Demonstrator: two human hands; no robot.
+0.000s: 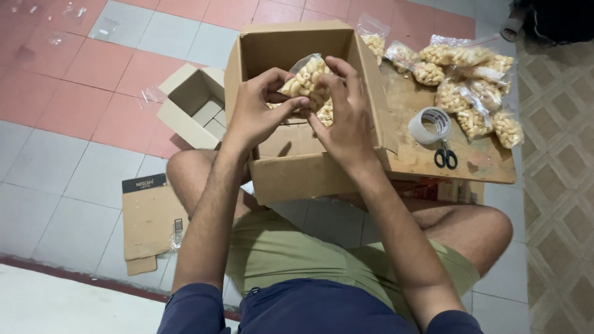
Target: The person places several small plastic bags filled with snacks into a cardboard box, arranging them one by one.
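Over the open brown cardboard box (291, 167) on my lap, I hold a small clear plastic bag of pale ring-shaped snacks (307, 80) with both hands. My left hand (257, 114) has its grip closed on the bag's left side, thumb and fingers pinching it; my right hand (343, 114) is closed on its right side and top. I judge it light, soft and crinkly, the film a little slippery and the snacks easy to crush, so the sealed edge is the safest place to take hold. More snacks show in the box under my hands; how many bags I cannot tell. On the wooden board surface (489, 167) to my right lie roughly eight more such bags (470, 86), one roll of clear tape (430, 125) and one pair of black-handled scissors (445, 156). One smaller open carton (193, 105) and one flattened cardboard sheet (151, 226) lie on the tiled floor (74, 93) to my left.
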